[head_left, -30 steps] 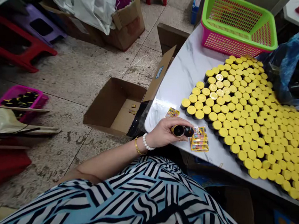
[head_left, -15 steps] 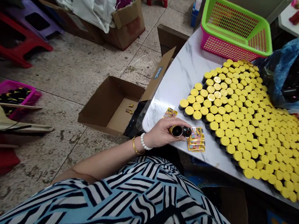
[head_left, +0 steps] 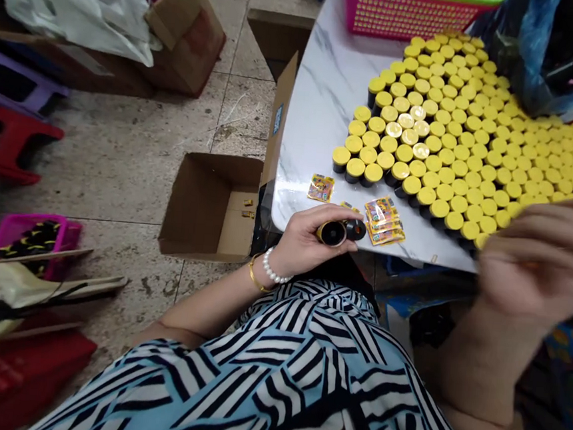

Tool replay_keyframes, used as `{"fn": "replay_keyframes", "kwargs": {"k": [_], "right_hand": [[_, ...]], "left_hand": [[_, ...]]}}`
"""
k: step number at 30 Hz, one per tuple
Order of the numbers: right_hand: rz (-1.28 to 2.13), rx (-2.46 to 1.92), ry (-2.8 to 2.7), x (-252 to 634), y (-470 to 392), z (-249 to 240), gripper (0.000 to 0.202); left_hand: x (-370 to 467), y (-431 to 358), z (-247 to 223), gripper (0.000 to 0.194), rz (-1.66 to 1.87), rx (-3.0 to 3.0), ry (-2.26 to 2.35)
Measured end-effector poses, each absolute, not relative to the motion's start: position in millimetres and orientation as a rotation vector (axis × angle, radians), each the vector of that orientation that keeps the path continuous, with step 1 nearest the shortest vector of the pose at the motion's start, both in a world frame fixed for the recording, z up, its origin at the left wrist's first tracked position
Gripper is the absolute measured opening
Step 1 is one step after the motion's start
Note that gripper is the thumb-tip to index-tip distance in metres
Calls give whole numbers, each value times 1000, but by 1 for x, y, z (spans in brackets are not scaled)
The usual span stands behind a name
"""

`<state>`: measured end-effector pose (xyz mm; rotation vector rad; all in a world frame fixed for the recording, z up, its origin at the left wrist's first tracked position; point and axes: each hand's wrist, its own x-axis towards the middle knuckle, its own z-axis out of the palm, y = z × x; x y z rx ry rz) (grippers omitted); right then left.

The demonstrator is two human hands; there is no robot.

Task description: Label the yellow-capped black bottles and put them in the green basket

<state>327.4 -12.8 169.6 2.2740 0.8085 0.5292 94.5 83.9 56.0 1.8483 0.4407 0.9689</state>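
Note:
My left hand [head_left: 304,244], with a pearl bracelet at its wrist, is closed around a black cylinder [head_left: 333,233] whose hollow, yellow-rimmed end faces up. Against it, in the same grip, sits a smaller black round piece [head_left: 356,230] with an orange spot. Just right of this hand lies an overlapping stack of small printed yellow packets [head_left: 385,222]; a single packet [head_left: 321,187] lies farther up the table. My right hand [head_left: 533,257] is raised at the right, in front of the closely packed yellow-capped black containers [head_left: 453,142]. Motion blurs its fingers, and whatever they may hold cannot be made out.
The white marbled table [head_left: 312,90] has a rounded left edge. A pink and green basket [head_left: 409,15] and a blue plastic bag [head_left: 536,56] of black items stand behind. An open cardboard box [head_left: 200,201] sits on the floor left, near a pink basket [head_left: 4,234] and stools.
My right hand has come into view, raised at the right. The camera has shifted, so the table sits higher in view. My left hand keeps its hold on the black cylinder.

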Motion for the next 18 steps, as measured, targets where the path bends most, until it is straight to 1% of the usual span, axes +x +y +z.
{"fn": "replay_keyframes", "kwargs": {"k": [1,2,3,4,5,6,8,13,18], "right_hand": [[935,1708,883,311,-20,159,21],[1241,1075,873,293,-26,147,16],[1424,489,797,274,-31,135,11],[1479,113,680,256,-34,122,15],[1478,-155,585,240,-36,110,21],[1446,-330,524,227,-37,99,25],[1350,-523,537,210,-36,81,33],[1243,-706,627,195,-29,55,52],[1221,-746,468,188,-33,42,54]], "left_hand": [[87,77,60,41,952,1875,412],[79,69,63,42,933,1900,377],[70,62,66,43,911,1924,342],[60,55,67,43,884,1945,312],[51,49,68,44,852,1963,293],[43,44,67,44,822,1977,287],[29,35,62,45,783,1992,306],[18,19,45,42,766,2011,338],[21,10,37,39,680,2141,424]]}}
